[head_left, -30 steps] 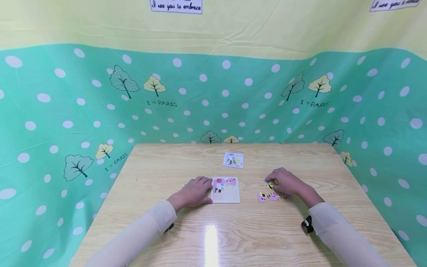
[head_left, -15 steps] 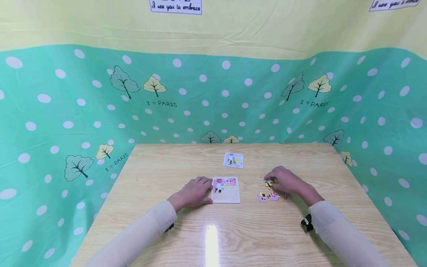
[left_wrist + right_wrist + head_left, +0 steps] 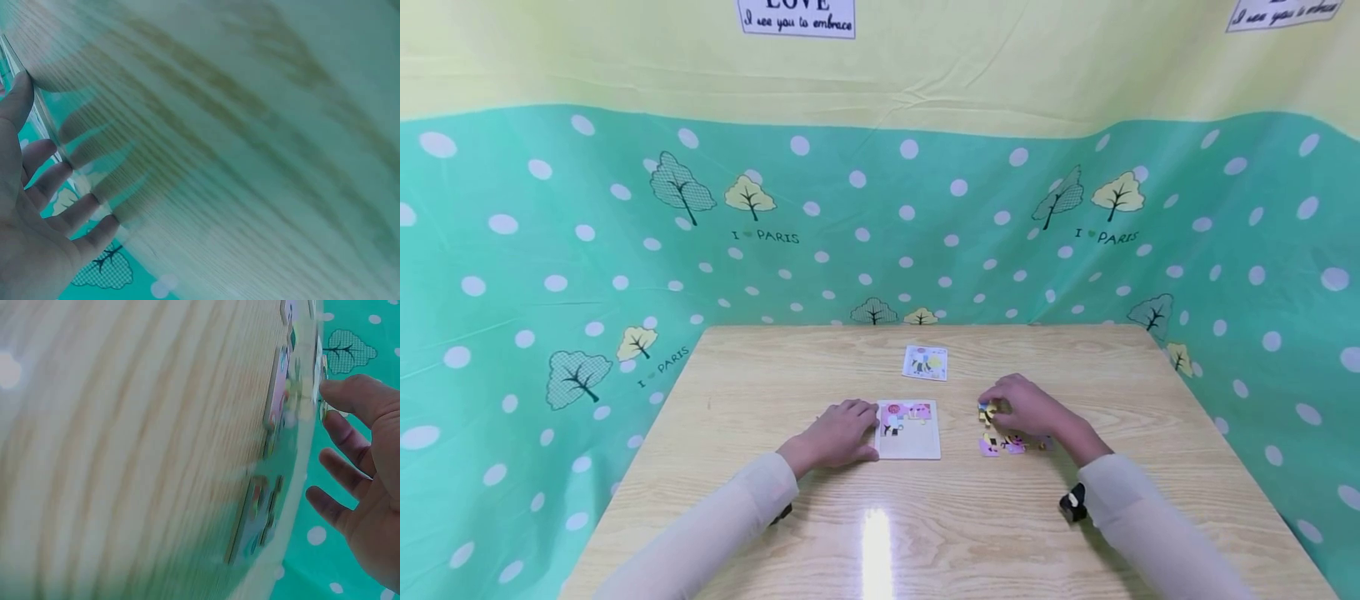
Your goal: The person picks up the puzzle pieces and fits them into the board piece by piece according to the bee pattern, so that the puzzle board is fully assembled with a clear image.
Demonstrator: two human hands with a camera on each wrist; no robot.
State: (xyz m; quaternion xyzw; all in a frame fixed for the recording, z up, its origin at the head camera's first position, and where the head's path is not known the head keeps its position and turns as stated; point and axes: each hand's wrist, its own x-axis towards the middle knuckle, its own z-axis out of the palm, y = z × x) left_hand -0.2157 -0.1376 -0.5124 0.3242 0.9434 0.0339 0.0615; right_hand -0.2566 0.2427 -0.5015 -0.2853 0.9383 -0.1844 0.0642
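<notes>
A square puzzle board (image 3: pixel 913 446) lies mid-table, its upper left part filled with pink, red and white pieces. My left hand (image 3: pixel 838 433) rests at the board's left edge, fingertips and thumb touching there, with the fingers loosely spread in the left wrist view. Off to the right, my right hand (image 3: pixel 1030 410) pinches a yellow, black and blue puzzle piece (image 3: pixel 986 414) between thumb and fingers. In the right wrist view that piece (image 3: pixel 323 411) shows edge-on at the fingertips, the other fingers standing apart. Loose puzzle pieces (image 3: pixel 1015 446) lie just below this hand.
A small picture card (image 3: pixel 926 362) with a bee on it lies behind the board. The wooden table (image 3: pixel 775 358) ends at a green dotted curtain (image 3: pixel 820 192) at the back and sides. Dark wrist cameras are strapped below both sleeves.
My right hand has moved left, toward the board, with the pinched puzzle piece, uncovering more of the loose pieces. The left hand stays at the board's edge. The head view has tilted slightly.
</notes>
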